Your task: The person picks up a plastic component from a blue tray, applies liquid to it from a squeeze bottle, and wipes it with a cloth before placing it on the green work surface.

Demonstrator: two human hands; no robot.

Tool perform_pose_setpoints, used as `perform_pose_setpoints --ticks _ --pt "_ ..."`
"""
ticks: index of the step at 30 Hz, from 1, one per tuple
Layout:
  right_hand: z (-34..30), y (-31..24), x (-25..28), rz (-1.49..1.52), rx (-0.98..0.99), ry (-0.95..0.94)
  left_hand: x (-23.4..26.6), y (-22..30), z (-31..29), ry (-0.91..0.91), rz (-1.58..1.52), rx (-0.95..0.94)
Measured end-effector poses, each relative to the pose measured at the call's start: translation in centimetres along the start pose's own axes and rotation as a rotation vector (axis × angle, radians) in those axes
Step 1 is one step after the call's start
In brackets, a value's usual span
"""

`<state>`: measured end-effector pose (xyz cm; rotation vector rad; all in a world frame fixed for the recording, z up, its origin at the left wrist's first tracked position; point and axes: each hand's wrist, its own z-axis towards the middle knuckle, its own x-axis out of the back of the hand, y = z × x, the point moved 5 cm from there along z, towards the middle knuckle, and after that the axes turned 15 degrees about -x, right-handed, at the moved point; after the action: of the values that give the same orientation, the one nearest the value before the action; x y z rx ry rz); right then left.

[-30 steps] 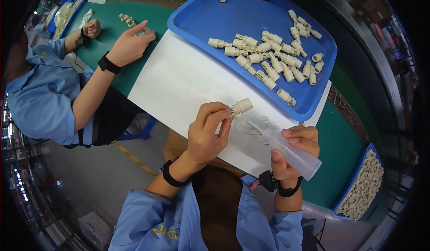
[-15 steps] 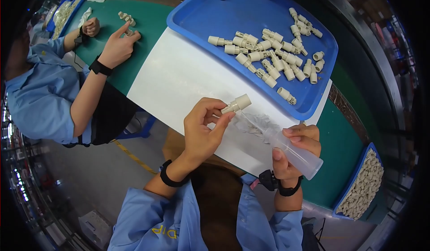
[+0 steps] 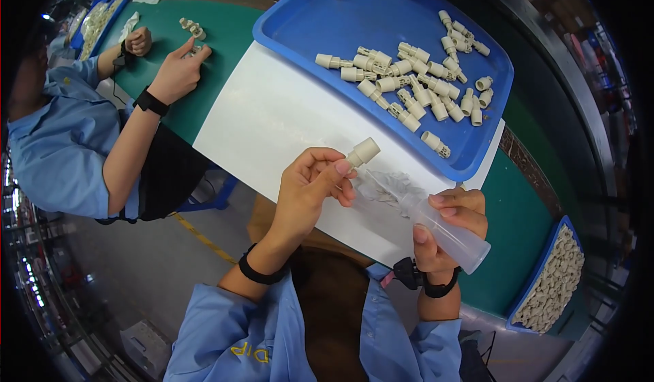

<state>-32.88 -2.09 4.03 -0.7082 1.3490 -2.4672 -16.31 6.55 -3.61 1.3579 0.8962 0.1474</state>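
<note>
The beige fitting [image 3: 362, 152] sits pinched between the thumb and fingertips of the left hand [image 3: 315, 188], held in the air above the near edge of the white sheet [image 3: 272, 120], its wider end up and away from the person. Just beside it, the tip of a clear plastic tube [image 3: 436, 222] points at the fitting's lower end; the two look to be touching or very nearly so (the joint itself is too small to tell). The right hand [image 3: 446, 229] is closed around the tube's thicker lower half, thumb on top, with the tube slanting down toward the near right corner of the counter [image 3: 518, 212].

By my reading, the step in hand is the joining of fitting and tube, at the point of lining up. The next move calls for keeping both pieces on one axis and a steady push or twist, with the left fingers staying clear of the opening.

Beyond the hands, the sheet lies on the green counter, partly under a blue tray [image 3: 306, 28] that holds a loose heap of like fittings [image 3: 409, 89] toward its right side. At the near right corner a blue bin [image 3: 545, 280] is full of small beige parts. At the far left edge, a co-worker in a blue shirt rests one hand [image 3: 178, 72] on the counter by a few small parts [image 3: 191, 26], the other hand [image 3: 138, 40] fisted beside them.
</note>
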Motion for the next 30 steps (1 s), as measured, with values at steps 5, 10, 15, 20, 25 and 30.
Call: perform_pose_setpoints --ticks 5,10,15,20,25,30 --pt "0.0 -0.1 0.0 0.006 0.007 -0.005 0.2 -1.0 -0.2 -0.033 -0.22 0.138" --pt "0.1 0.1 -0.1 0.06 0.042 0.019 0.2 -2.0 -0.2 -0.035 -0.58 0.346" --pt "0.6 -0.1 -0.3 0.083 0.043 0.017 0.4 -1.0 -0.3 0.017 -0.723 0.453" --pt "-0.1 0.7 0.3 0.086 0.041 0.038 3.8 3.9 2.3 0.061 -0.076 -0.091" --pt "-0.2 0.6 0.5 0.017 0.02 0.055 8.1 14.4 8.3 0.041 1.338 -0.905" --pt "0.0 0.6 0.3 -0.009 0.003 0.077 9.5 16.5 16.5 -0.075 1.841 -0.83"
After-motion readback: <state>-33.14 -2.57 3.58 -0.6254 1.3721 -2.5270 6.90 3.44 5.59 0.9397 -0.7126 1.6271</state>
